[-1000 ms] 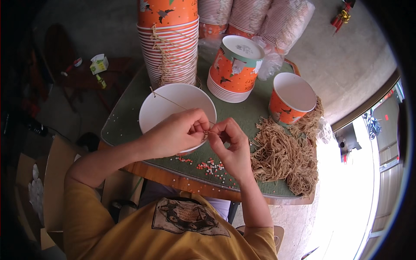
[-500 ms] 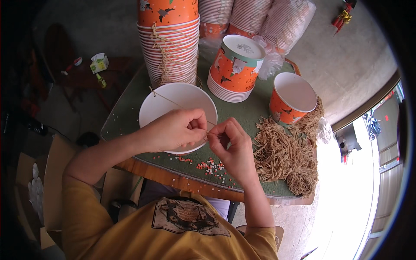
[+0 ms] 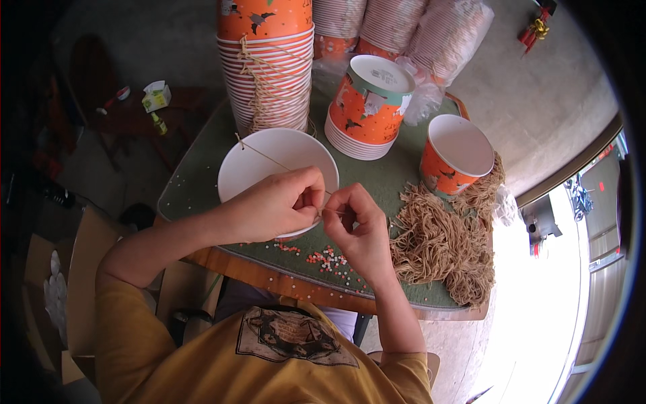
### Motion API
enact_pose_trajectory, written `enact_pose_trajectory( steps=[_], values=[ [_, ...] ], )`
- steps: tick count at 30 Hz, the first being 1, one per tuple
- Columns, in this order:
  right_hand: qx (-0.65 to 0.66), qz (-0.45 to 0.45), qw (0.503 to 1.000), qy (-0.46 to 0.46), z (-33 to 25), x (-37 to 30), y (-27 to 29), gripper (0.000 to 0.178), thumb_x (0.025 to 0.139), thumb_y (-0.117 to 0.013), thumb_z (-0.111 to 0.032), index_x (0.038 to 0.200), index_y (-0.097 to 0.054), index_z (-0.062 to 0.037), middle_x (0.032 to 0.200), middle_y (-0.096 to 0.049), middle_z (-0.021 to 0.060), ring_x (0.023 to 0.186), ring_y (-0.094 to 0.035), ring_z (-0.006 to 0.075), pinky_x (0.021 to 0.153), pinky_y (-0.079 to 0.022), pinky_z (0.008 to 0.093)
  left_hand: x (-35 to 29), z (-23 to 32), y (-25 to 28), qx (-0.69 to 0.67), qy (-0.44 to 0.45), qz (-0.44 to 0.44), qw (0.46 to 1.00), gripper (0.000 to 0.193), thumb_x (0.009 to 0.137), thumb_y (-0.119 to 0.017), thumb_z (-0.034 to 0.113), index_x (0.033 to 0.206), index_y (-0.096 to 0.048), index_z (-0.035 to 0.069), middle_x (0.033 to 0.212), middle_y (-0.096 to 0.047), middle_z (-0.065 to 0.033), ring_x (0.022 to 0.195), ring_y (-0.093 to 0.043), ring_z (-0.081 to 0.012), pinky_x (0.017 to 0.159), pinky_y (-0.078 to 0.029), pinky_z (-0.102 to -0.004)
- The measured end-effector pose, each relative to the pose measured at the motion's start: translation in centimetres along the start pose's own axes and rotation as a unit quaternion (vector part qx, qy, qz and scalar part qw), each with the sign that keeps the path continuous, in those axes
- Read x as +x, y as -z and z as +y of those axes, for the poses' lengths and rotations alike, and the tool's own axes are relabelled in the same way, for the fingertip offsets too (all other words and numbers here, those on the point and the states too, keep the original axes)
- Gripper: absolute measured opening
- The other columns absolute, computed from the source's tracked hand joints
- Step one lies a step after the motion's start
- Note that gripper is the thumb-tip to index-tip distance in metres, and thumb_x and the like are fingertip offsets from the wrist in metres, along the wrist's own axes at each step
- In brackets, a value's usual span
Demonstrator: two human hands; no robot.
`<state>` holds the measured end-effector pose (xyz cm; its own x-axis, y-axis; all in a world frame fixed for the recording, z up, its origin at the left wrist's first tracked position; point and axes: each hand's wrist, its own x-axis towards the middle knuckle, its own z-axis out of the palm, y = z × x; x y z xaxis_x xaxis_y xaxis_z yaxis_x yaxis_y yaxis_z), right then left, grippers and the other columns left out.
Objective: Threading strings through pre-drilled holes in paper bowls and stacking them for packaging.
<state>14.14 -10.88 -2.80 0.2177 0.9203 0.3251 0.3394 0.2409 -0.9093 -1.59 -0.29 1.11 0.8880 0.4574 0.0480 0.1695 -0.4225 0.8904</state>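
A white-lined paper bucket (image 3: 259, 161) stands mouth up on the table in front of me. Tan string (image 3: 266, 156) runs from its far left rim across the opening to my fingers. My left hand (image 3: 286, 202) lies over the bucket's near right side, thumb and fingers pinched on the string. Close beside it, my right hand (image 3: 356, 222) pinches the string's end at the near right rim. The fingertips almost touch, and they hide how the string sits there. Small orange and white punched dots (image 3: 330, 261) are scattered on the green tabletop below my hands.
A tall stack of orange buckets (image 3: 266, 81) with strings stands behind. Upturned buckets (image 3: 369, 104), a single upright bucket (image 3: 457, 151) and a heap of tan strings (image 3: 437, 249) lie to the right. Plastic-wrapped stacks (image 3: 447, 37) stand at the back; an open cardboard box (image 3: 91, 289) is at lower left.
My right hand's fingers have shifted slightly while still pinching the string beside my left hand. The whole view has moved a little; the bucket stays in place.
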Motion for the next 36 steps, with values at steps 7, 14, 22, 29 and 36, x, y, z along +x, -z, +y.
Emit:
enact_pose_trajectory(
  steps=[7, 14, 22, 29, 36],
  values=[
    [0.064, -0.003, 0.997, -0.032, 0.3, -0.2, -0.2, 0.01, 0.081, -0.062, 0.002, 0.084, -0.054, -0.0028, 0.082, -0.051, -0.0009, 0.066, -0.048, 0.004, 0.055, -0.038, 0.0197, 0.0, -1.0, 0.1, -0.024, -0.042, 0.043, 0.998, 0.011, 0.086, -0.056, 0.001, 0.097, -0.053, 0.001, 0.085, -0.058, -0.0032, 0.078, -0.057, -0.0104, 0.072, -0.049, -0.0274],
    [0.055, 0.002, 0.998, -0.04, 0.2, -0.5, -0.2, 0.009, 0.083, -0.063, 0.0, 0.085, -0.054, -0.002, 0.08, -0.052, -0.0001, 0.064, -0.049, 0.0046, 0.056, -0.04, 0.0198, -0.2, -0.2, 0.0, -0.058, 0.046, -0.013, 0.997, 0.009, 0.091, -0.058, 0.008, 0.094, -0.054, 0.0, 0.083, -0.062, -0.0047, 0.077, -0.058, -0.0088, 0.069, -0.049, -0.0261],
    [0.027, -0.017, 0.999, -0.041, -0.2, -0.4, 0.5, 0.007, 0.087, -0.063, -0.005, 0.091, -0.058, -0.0015, 0.073, -0.057, 0.0005, 0.064, -0.049, 0.0031, 0.057, -0.042, 0.0205, 0.2, -0.1, -0.6, 0.003, -0.04, 0.044, 0.998, 0.007, 0.088, -0.057, 0.004, 0.088, -0.051, 0.001, 0.076, -0.058, -0.0038, 0.071, -0.056, -0.0097, 0.064, -0.048, -0.0272],
    [0.104, 0.015, 0.994, -0.044, 0.4, -0.2, -0.1, 0.005, 0.09, -0.061, -0.007, 0.091, -0.058, -0.0027, 0.072, -0.054, -0.0058, 0.066, -0.047, 0.0001, 0.058, -0.04, 0.0182, 0.1, 0.0, -0.8, 0.019, -0.081, 0.063, 0.995, 0.01, 0.086, -0.058, 0.0, 0.091, -0.05, 0.001, 0.077, -0.058, -0.0049, 0.07, -0.057, -0.0121, 0.064, -0.048, -0.0282],
    [0.206, 0.012, 0.973, -0.101, 0.4, 0.0, -0.2, 0.006, 0.09, -0.061, -0.006, 0.087, -0.056, -0.0056, 0.074, -0.051, -0.0089, 0.068, -0.044, -0.0016, 0.062, -0.036, 0.0155, 0.0, -0.1, -0.8, -0.019, -0.012, 0.048, 0.999, 0.01, 0.086, -0.059, 0.001, 0.092, -0.051, -0.001, 0.076, -0.059, -0.0051, 0.07, -0.059, -0.0123, 0.064, -0.049, -0.0282]
  ],
)
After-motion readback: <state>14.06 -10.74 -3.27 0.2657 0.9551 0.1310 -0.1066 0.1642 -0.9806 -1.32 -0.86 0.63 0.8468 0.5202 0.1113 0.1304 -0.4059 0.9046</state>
